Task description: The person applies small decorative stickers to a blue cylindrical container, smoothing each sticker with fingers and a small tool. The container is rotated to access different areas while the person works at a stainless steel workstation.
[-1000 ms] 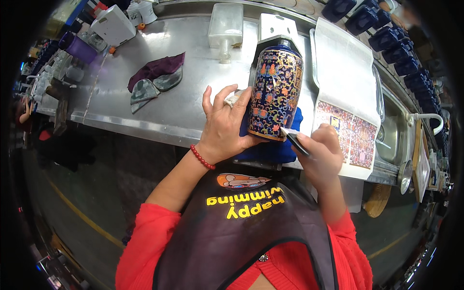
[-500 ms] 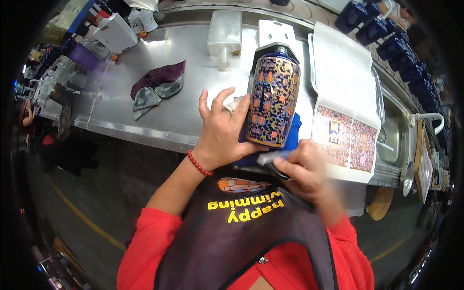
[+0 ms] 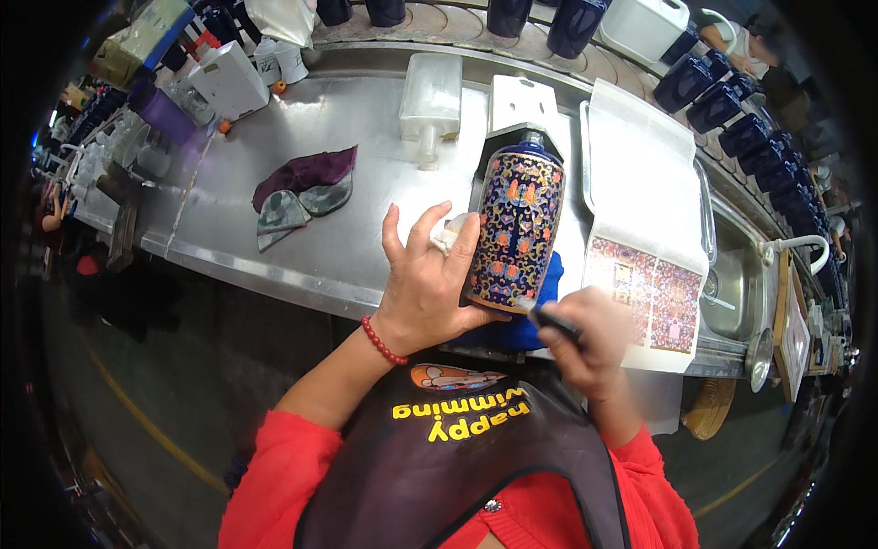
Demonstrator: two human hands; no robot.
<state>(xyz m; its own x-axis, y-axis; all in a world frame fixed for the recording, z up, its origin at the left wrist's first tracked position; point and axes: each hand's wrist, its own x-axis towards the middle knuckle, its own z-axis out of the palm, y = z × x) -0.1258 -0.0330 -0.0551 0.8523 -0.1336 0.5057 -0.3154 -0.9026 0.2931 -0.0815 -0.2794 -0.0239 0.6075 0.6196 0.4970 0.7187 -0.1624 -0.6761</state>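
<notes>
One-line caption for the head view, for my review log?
Left hand steadies a patterned vase while right hand holds a dark tool at its base.

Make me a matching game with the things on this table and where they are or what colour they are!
Things:
1. patterned vase
2. crumpled cloth
3. sheet of patterned squares
4. bead bracelet

Clues:
A. red, round the left wrist
B. held upright by the left hand
C. draped over the sink edge
D. purple and grey, lying on the metal table

Pairs: 1-B, 2-D, 3-C, 4-A
</notes>
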